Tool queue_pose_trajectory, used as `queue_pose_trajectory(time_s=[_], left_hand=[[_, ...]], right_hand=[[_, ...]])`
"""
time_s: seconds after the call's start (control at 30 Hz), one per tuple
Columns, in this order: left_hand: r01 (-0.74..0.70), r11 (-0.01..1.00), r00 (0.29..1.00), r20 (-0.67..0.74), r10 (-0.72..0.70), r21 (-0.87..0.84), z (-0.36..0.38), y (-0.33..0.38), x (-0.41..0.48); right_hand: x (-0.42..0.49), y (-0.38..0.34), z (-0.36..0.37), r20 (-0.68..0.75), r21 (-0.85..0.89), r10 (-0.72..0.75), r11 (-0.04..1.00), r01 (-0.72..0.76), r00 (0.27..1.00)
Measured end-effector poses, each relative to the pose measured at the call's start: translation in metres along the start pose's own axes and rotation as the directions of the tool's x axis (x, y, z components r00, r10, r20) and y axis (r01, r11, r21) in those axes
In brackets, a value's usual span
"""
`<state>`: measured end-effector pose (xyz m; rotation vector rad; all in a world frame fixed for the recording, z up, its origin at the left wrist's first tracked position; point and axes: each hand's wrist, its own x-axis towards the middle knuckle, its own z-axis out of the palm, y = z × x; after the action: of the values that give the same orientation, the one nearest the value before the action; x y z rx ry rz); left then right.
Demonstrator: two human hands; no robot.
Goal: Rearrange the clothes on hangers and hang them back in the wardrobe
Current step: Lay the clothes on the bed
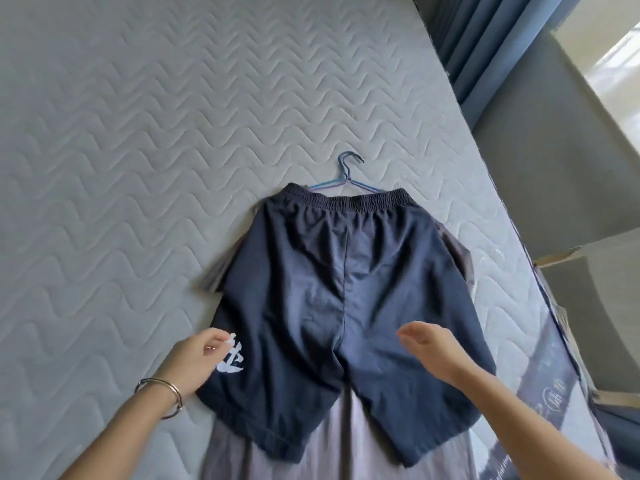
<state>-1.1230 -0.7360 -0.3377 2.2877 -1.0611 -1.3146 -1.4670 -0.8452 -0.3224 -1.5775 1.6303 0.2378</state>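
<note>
Quilted mattress (138,168), shorts (329,271) over mostly hidden hanger (347,177) (hook clear)

Both arms are bare and reach in from the near edge toward the middle. The left hand (194,355) is on the left, back up, with its fingers curled in to meet the thumb. I cannot tell if they pinch anything. Thin bangles (162,393) ring the left wrist. The right hand (429,344) is on the right, a bit blurry, palm turned left, fingers loosely bent, holding nothing.
</note>
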Motion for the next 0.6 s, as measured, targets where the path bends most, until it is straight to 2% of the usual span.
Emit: queue_pose_trajectory(time_s=[0.17, 0.23, 0.37, 0.5, 0.6], left_hand=[[0.043, 0.985, 0.997, -0.05, -0.052, -0.17, -0.003, -0.063, -0.12], [0.101, 0.97, 0.99, -0.071, -0.119, -0.221, 0.006, -0.096, -0.168], [0.22, 0.904, 0.947, -0.14, -0.287, -0.366, 0.04, -0.152, -0.275], [0.342, 0.762, 0.848, -0.168, -0.502, -0.549, 0.1, -0.202, -0.378], [0.384, 0.588, 0.74, -0.144, -0.657, -0.712, 0.155, -0.224, -0.441]], right_hand=[[-0.079, 0.012, 0.031, 0.035, 0.03, -0.017, 0.999, 0.016, 0.999], [-0.109, 0.019, 0.047, 0.087, 0.073, -0.024, 0.997, 0.017, 0.996], [-0.166, 0.031, 0.084, 0.22, -0.025, -0.074, 0.996, 0.081, 0.973], [-0.204, 0.043, 0.12, 0.352, -0.107, -0.05, 0.99, 0.093, 0.935], [-0.216, 0.06, 0.147, 0.414, -0.256, -0.057, 0.95, 0.176, 0.908]])
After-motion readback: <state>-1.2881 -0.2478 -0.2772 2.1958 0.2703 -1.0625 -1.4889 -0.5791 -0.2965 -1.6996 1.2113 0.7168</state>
